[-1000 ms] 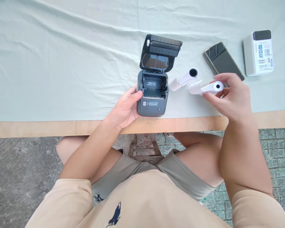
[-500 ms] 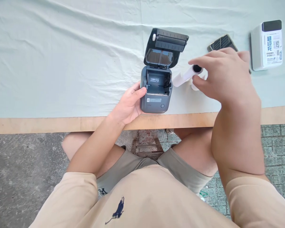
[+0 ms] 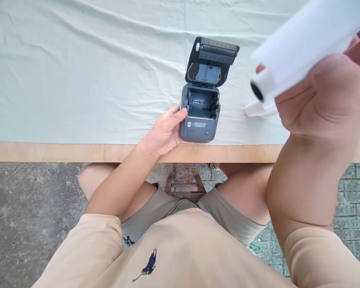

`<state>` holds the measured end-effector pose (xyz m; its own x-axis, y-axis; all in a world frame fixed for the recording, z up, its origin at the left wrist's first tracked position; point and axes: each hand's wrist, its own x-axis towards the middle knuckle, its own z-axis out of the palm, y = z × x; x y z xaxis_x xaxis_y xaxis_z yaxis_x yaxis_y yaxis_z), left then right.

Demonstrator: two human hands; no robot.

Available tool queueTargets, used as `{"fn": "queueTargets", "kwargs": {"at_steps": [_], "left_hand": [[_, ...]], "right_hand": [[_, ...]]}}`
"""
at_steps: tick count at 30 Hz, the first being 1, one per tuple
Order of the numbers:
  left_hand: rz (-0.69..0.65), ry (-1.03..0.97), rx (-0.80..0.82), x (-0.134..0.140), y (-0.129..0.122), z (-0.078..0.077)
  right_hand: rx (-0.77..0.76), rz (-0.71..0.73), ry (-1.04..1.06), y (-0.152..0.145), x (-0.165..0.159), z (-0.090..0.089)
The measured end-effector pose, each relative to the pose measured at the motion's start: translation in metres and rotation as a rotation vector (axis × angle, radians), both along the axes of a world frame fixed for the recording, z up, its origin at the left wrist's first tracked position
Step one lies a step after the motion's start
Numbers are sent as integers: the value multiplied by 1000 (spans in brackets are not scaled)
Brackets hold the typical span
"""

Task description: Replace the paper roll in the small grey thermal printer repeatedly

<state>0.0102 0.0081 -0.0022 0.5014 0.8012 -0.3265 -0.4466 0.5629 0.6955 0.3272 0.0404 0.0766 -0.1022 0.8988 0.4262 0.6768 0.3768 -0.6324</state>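
Note:
A dark grey label printer [image 3: 195, 135] stands near the table's front edge with its lid [image 3: 210, 60] tipped up and back. The paper bay inside it holds nothing that I can see. My left hand [image 3: 165, 132] grips the printer by its left side, thumb on the upper rim. Up close to the camera at the upper right, my right hand [image 3: 324, 96] holds a white paper roll [image 3: 312, 48] with a strip hanging loose. One dark core end of the roll faces left. Its fingers are partly hidden behind the paper.
Another white paper piece, seemingly a roll [image 3: 255, 109], lies on the pale tablecloth [image 3: 93, 80] right of the printer, partly covered by my right hand. The table's bare wooden edge [image 3: 63, 153] runs along the front. A wooden stool [image 3: 184, 187] shows below, between my legs.
My right hand has lifted the paper roll off the table, up and right towards the camera. It now covers where the phone and white box were seen. The left hand still holds the printer.

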Motion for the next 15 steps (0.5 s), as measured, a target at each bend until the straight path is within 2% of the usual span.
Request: {"fn": "queueTargets", "kwargs": {"at_steps": [3,4,8,11,15], "left_hand": [[8,12,-19,-1,0,0],[9,11,-22,-1,-1,0],[29,15,-23,0,-3,1],[36,42,-37,2,-3,1],[45,61,-14,5,-3,0]], "right_hand": [[52,-81,76,1,-7,14],[27,-65,74,0,-10,17],[-95,195,200,-12,-36,19],[-286,390,275,-15,-58,18],[-493,604,197,-11,-71,21]]}}
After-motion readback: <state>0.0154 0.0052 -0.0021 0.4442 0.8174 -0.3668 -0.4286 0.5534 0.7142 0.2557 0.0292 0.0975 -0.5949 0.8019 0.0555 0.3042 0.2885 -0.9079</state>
